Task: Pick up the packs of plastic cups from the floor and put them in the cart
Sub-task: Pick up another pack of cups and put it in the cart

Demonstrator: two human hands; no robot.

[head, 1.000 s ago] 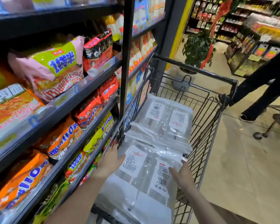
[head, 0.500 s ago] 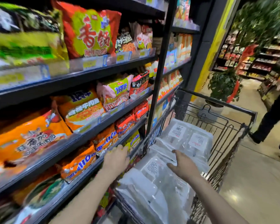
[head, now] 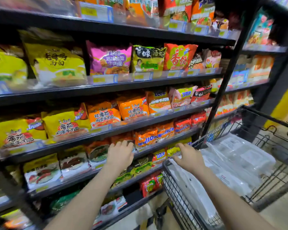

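Several clear packs of plastic cups (head: 236, 156) with white labels lie stacked inside the black wire cart (head: 178, 193) at the lower right. My right hand (head: 189, 157) is over the cart's near-left corner, fingers spread and relaxed, holding nothing; I cannot tell whether its fingertips touch the plastic. My left hand (head: 119, 154) is raised left of the cart, in front of a shelf edge, fingers loose and empty. No pack on the floor is in view.
Tall black shelves (head: 106, 131) packed with bags of instant noodles fill the left and centre, close against the cart's left side. A black upright post (head: 223, 90) stands by the cart. Tan floor (head: 279, 213) shows at the lower right.
My view has swung left and up toward the shelves. Both hands have come off the top pack in the cart, and the left hand has moved out over the shelf side.
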